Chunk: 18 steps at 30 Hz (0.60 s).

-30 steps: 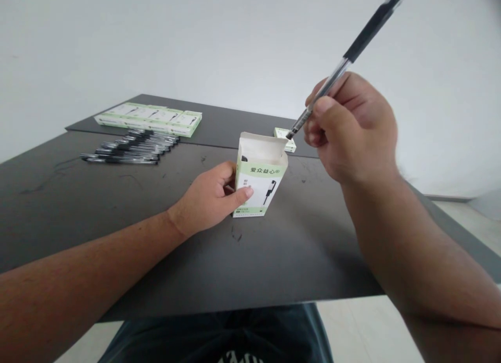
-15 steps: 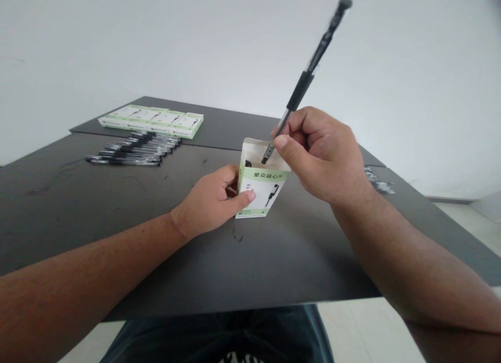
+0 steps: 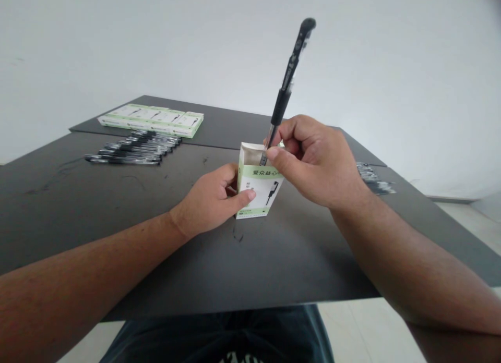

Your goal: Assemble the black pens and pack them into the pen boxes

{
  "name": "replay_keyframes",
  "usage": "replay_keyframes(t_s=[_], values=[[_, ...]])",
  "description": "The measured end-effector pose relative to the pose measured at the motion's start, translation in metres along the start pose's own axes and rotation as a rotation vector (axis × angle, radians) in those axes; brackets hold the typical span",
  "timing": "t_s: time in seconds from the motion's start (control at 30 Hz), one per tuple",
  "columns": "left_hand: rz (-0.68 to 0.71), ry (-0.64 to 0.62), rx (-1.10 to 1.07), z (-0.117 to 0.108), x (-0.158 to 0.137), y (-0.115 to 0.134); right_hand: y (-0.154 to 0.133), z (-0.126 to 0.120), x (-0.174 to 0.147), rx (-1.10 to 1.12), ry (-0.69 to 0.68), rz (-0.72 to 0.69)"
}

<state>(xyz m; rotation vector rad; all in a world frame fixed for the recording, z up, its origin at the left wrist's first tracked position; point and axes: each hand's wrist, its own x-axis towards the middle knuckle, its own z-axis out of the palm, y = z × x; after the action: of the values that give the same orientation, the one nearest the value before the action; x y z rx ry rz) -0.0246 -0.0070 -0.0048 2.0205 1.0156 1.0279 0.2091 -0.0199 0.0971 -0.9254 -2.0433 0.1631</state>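
Observation:
A small white and green cardboard box [image 3: 256, 191] stands upright on the dark table, its top flap up and its mouth open. My left hand [image 3: 213, 198] is wrapped round the box's left side, thumb on the front panel. Between thumb and fingers, my right hand [image 3: 313, 162] pinches a black gel pen [image 3: 282, 99] with a clear barrel and dark rubber grip. The pen leans slightly right, capped end up, and its lower end is at the box mouth. How deep the tip sits is hidden by the front panel and my fingers.
Several black pens [image 3: 135, 148] lie side by side at the left of the table [image 3: 188, 279]. Behind them is a row of flat-lying white and green boxes [image 3: 152, 120]. More slim items [image 3: 376, 180] lie at the right, partly behind my right hand. A pale wall rises behind.
My right hand has moved slightly left and down with the pen. The pen is now more upright, its lower end at the box mouth. My left hand and the box stay put.

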Motion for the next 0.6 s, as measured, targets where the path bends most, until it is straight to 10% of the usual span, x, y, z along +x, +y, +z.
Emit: replay_keyframes(t_s=[0.6], values=[[0.015, 0.003, -0.043, 0.0009, -0.0002, -0.0032, 0.0043, -0.0005, -0.0019, 0.057, 0.088, -0.016]])
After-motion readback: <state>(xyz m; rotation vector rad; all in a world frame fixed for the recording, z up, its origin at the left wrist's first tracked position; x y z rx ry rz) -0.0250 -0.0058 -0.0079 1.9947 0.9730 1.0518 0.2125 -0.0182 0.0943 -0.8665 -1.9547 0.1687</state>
